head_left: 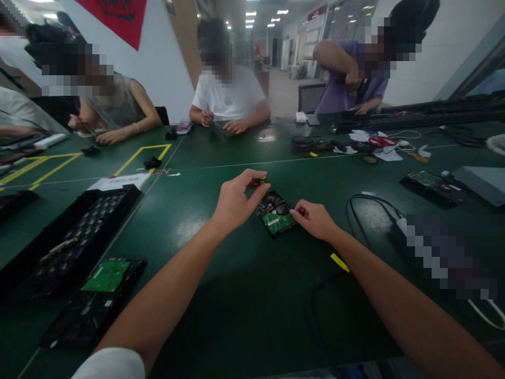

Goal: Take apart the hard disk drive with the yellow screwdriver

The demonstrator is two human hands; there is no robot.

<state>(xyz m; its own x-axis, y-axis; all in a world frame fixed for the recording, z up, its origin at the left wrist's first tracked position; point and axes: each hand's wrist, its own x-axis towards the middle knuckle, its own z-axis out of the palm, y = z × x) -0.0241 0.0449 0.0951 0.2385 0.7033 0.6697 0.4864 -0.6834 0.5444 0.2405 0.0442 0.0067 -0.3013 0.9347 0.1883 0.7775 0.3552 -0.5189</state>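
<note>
A hard drive with a green circuit board (275,221) lies on the dark green table, between my two hands. My left hand (242,197) is above its upper left edge, with thumb and fingers curled round a small dark item with a yellow part (262,181); what it is cannot be made out. My right hand (313,218) touches the drive's right edge, its fingers pinched together; anything between them is too small to name.
At the left are a long black tray (74,231) and another drive (106,276). Cables (355,202), a grey box (483,184) and one more drive (432,184) are on the right. Red scissors (382,141) lie farther back. Several people sit across the table (244,295).
</note>
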